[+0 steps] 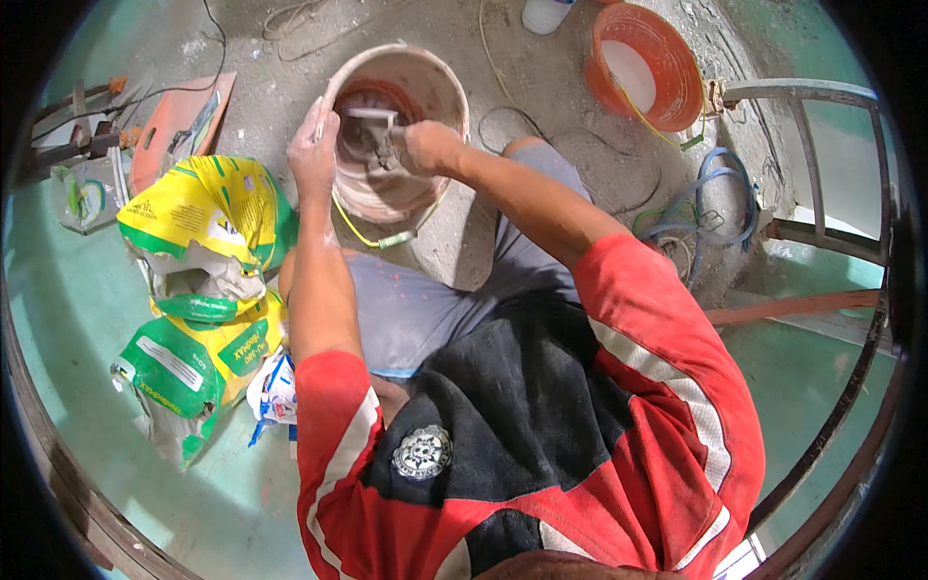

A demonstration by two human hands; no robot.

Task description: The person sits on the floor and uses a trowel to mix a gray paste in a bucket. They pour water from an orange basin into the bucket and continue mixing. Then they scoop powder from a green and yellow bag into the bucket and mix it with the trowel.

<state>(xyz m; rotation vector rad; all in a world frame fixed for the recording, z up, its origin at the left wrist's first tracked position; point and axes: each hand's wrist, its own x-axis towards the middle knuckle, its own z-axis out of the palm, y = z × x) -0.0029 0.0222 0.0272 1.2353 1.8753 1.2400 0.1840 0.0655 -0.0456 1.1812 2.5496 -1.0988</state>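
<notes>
Between my legs stands a pale, mortar-smeared bucket (pixel 398 205) with wet greyish mix in its bottom. My left hand (pixel 314 150), dusted white, is closed over the bucket's left rim. Reaching in over the right side, my right hand (pixel 432 148) is wrapped round the handle of a trowel (pixel 371 114). The trowel is inside the bucket, and a grey clump clings near its handle; part of the blade is hard to make out. The bucket's wire handle with a pale grip (pixel 396 239) hangs down on the near side.
Torn yellow-and-green bags (pixel 217 217) lie at my left, with an orange board (pixel 174 126) beyond. An orange tub (pixel 667 68) holding pale material sits at the far right. Coiled blue hose (pixel 744 198), loose cords and a metal frame (pixel 817 164) are on the right.
</notes>
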